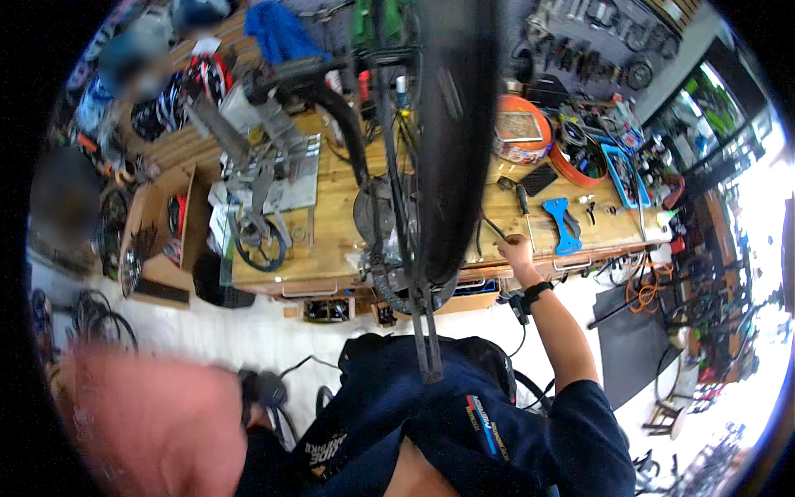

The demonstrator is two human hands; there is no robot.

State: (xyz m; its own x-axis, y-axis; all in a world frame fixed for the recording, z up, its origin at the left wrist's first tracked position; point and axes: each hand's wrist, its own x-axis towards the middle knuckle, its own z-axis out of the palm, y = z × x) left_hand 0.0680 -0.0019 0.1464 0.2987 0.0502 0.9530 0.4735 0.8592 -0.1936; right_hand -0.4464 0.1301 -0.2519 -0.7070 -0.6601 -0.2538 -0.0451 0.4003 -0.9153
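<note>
My right hand [515, 248] is closed around a thin dark rod [492, 226] at the workbench's front edge; the rod's kind does not show. A black strap with a small device [527, 300] circles that wrist. Beside the hand lies a screwdriver [523, 200], and right of it a blue tool [564, 225]. A bicycle tyre [458, 141] looms close in front of me, with a dark frame tube [344, 124] to its left. My left hand cannot be made out; a blurred pink shape [157, 422] covers the lower left.
The wooden workbench [331, 248] carries an orange bowl [575, 170], a blue tray [623, 176] and a black flat object [539, 179]. A vise-like metal fixture [265, 186] stands on its left. A wooden box [157, 232] sits left of the bench; a dark mat [633, 340] lies at right.
</note>
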